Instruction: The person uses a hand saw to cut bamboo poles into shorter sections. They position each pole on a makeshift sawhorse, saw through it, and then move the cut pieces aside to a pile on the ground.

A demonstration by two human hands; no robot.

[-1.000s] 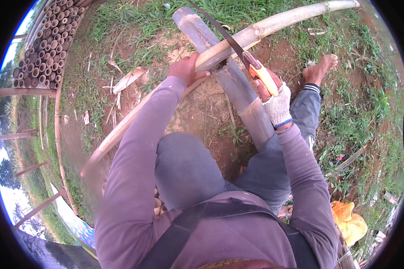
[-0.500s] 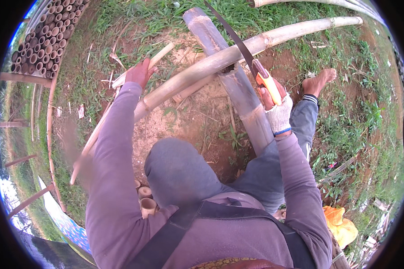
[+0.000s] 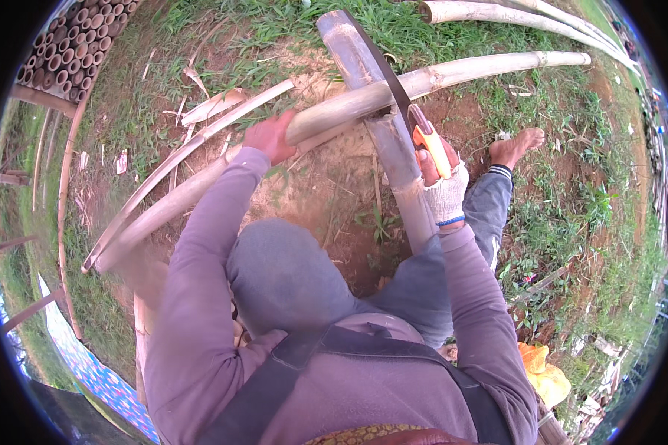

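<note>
My left hand (image 3: 271,138) is bare and wraps round a long pale bamboo pole (image 3: 334,111), left of where it crosses a thick greyish bamboo log (image 3: 404,159). A saw (image 3: 398,90) with an orange-and-brown handle is gripped in my right hand (image 3: 444,174), which wears a white knitted glove with bare fingers. The saw's dark blade slants across the pole beside the log, its tip pointing far left. Whether its teeth have entered the pole cannot be made out. A thin bamboo strip (image 3: 200,141) runs beside the pole on the left.
Stacked cut bamboo tubes (image 3: 70,53) stand at the far left. More bamboo poles (image 3: 490,13) lie at the far right. My bare foot (image 3: 516,148) rests on the ground right of the log. A yellow-orange cloth (image 3: 545,377) lies at the near right.
My left hand has shifted right, from beside the thin strip onto the thick pole. The saw sits a little lower and steeper against the pole, still in my right hand.
</note>
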